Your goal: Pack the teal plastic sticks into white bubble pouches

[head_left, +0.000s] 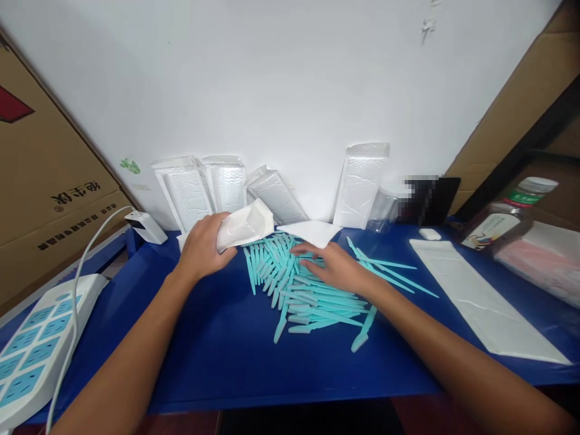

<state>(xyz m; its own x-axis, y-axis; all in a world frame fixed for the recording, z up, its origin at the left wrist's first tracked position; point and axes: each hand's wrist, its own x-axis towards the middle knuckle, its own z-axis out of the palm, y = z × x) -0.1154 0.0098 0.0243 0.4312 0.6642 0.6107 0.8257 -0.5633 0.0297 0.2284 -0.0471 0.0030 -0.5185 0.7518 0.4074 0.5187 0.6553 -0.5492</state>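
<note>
My left hand (206, 244) is closed around a small white padded envelope (248, 225), its open-looking end tilted up to the right. My right hand (333, 263) is over a heap of turquoise eyebrow razors (290, 284), with fingers and thumb apart and nothing visible between them. The fingertips are at the heap's upper part; whether they touch a razor I cannot tell. Just behind that hand lies a flat white piece (312, 231), perhaps another envelope. A few separate razors (389, 272) lie right of the heap, partly behind my right forearm.
Several padded envelopes (362, 187) lean on the white wall. At right are a long white envelope (480, 296), a clear jar (383, 208), a dark bottle (502, 217) and a black tablet-like panel (435, 202). A power strip (40, 338) with a cable lies left on the blue table (217, 356).
</note>
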